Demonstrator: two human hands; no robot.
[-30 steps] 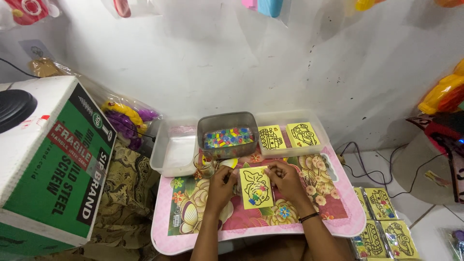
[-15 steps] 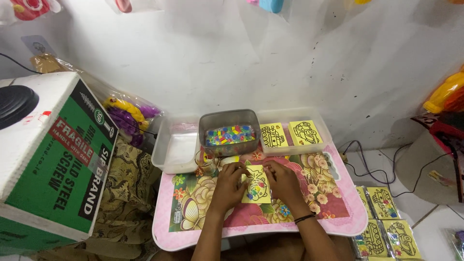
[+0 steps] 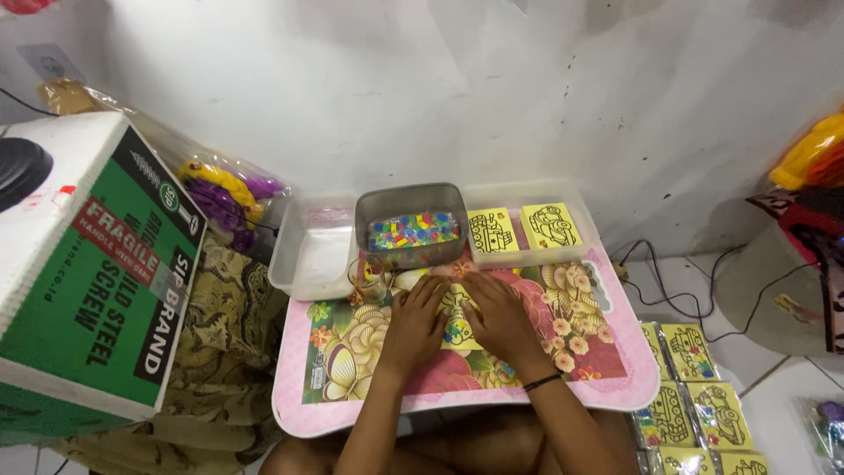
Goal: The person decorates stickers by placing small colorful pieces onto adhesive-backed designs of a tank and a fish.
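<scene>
Pressing down side by side, the left hand [image 3: 413, 325] and the right hand [image 3: 499, 318] lie flat with fingers spread on a small yellow picture card [image 3: 455, 324], which rests near the middle of the low pink table [image 3: 615, 387] with its flowered top; neither hand grips the card, both simply cover it, so only a strip of it shows between them; a dark band sits on the right wrist. Just beyond the fingertips stands a small clear glass [image 3: 367, 280]; behind it a grey tub [image 3: 410, 225] holds many small coloured pieces; a clear tray [image 3: 309, 255] lies to the tub's left, and another clear tray [image 3: 531, 195] to its right carries two yellow cards [image 3: 522, 229]. More yellow cards in wrappers [image 3: 694, 396] lie on the floor to the right of the table; a green and white carton [image 3: 83, 264] stands well to the left.
</scene>
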